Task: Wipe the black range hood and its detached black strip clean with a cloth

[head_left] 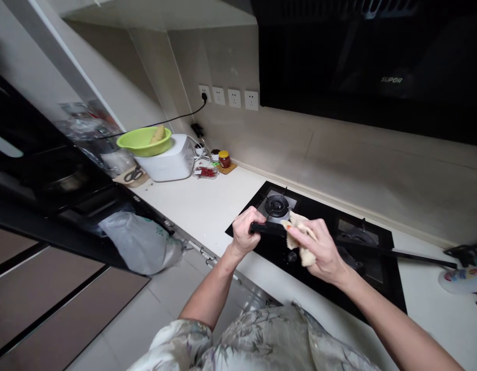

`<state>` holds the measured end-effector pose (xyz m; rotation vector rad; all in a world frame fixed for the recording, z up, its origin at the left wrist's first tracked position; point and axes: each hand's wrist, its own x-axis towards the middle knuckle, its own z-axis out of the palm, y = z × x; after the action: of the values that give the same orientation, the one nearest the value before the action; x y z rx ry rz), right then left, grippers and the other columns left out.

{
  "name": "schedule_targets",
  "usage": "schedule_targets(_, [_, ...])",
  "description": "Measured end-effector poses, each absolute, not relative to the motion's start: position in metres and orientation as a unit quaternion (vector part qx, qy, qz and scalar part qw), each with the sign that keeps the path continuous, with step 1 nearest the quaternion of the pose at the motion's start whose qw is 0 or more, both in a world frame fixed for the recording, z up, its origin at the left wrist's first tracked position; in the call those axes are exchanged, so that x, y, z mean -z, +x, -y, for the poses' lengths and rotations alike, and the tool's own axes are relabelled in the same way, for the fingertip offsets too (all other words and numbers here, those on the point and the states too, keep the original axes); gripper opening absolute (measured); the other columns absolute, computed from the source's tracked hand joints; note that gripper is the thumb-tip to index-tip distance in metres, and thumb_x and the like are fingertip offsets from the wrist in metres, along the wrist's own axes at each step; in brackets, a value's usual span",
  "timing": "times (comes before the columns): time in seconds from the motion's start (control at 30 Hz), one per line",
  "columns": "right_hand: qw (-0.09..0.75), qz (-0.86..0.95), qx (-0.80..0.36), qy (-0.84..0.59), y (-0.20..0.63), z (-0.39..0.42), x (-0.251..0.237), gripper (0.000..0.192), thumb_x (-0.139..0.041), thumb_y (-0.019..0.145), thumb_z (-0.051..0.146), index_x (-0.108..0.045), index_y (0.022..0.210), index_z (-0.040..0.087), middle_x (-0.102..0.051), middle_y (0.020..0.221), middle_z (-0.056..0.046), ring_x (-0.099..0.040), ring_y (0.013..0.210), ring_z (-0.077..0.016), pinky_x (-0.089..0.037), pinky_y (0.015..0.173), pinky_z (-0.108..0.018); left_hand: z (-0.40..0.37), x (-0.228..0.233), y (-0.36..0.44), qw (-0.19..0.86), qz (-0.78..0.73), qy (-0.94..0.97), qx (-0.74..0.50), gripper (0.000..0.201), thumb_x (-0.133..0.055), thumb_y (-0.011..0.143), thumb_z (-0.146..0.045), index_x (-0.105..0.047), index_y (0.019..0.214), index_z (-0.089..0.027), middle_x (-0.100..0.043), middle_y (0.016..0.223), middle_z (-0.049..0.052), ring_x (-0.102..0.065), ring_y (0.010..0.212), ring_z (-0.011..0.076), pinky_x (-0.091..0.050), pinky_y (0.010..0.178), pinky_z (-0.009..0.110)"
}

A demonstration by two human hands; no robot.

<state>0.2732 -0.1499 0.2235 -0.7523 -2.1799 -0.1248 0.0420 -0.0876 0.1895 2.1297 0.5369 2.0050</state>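
My left hand [246, 229] is closed around the near-left end of a long, thin black bar [269, 228]. A crumpled cream cloth [300, 232] is gripped in my right hand [325, 252], which presses it round the bar a short way from my left hand. Beyond my right wrist, the bar reaches out to the right across the black gas hob [319, 212]. What kind of part the bar is cannot be made out. Just behind my hands lies the left burner [277, 205]; the right burner [358, 236] is partly hidden by the bar.
Overhead hangs a black range hood [358, 67]. A spray bottle [462, 280] lies at the right. Back left, a green basin [141, 141] sits on a white container [166, 162], near scissors [133, 175] and a yellow-lidded jar [224, 159]. A plastic bag [141, 239] hangs at left.
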Motion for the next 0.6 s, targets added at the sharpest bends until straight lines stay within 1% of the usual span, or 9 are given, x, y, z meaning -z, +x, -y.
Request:
schedule_targets(0.13, [0.269, 0.908, 0.138, -0.291, 0.243, 0.147, -0.245, 0.071, -0.06, 0.079, 0.011, -0.055, 0.147, 0.03, -0.054, 0.122, -0.015, -0.048, 0.098, -0.0265, -0.043, 0.081, -0.04, 0.092, -0.192, 0.043, 0.077, -0.185, 0.718, -0.666, 0.017, -0.056, 0.086, -0.003, -0.057, 0.087, -0.019, -0.062, 0.075, 0.003, -0.061, 0.069, 0.0159, -0.052, 0.061, 0.029])
schedule_targets(0.2, [0.234, 0.912, 0.157, -0.297, 0.24, 0.145, -0.249, 0.075, -0.062, 0.076, 0.011, -0.054, 0.148, 0.031, -0.054, 0.126, -0.015, -0.046, 0.098, -0.0262, -0.042, 0.081, -0.039, 0.094, -0.193, 0.042, 0.073, -0.191, 0.72, -0.663, 0.015, -0.055, 0.088, -0.004, -0.057, 0.086, -0.019, -0.063, 0.075, 0.003, -0.061, 0.068, 0.0157, -0.052, 0.061, 0.029])
schedule_targets(0.33, [0.22, 0.92, 0.16, -0.283, 0.247, 0.145, -0.249, 0.076, -0.061, 0.077, 0.01, -0.054, 0.148, 0.033, -0.054, 0.123, -0.014, -0.044, 0.094, -0.0241, -0.041, 0.079, -0.036, 0.097, -0.193, 0.039, 0.076, -0.188, 0.726, -0.657, 0.017, -0.055, 0.088, -0.003, -0.057, 0.085, -0.019, -0.063, 0.074, 0.003, -0.061, 0.068, 0.0154, -0.051, 0.061, 0.028])
schedule_targets(0.6, [0.215, 0.921, 0.178, -0.272, 0.254, 0.146, -0.248, 0.073, -0.061, 0.077, 0.011, -0.056, 0.146, 0.033, -0.055, 0.12, -0.013, -0.043, 0.089, -0.0226, -0.037, 0.075, -0.034, 0.098, -0.194, 0.037, 0.083, -0.185, 0.725, -0.659, 0.018, -0.056, 0.087, -0.001, -0.058, 0.085, -0.019, -0.063, 0.076, 0.003, -0.062, 0.069, 0.0155, -0.051, 0.062, 0.029])
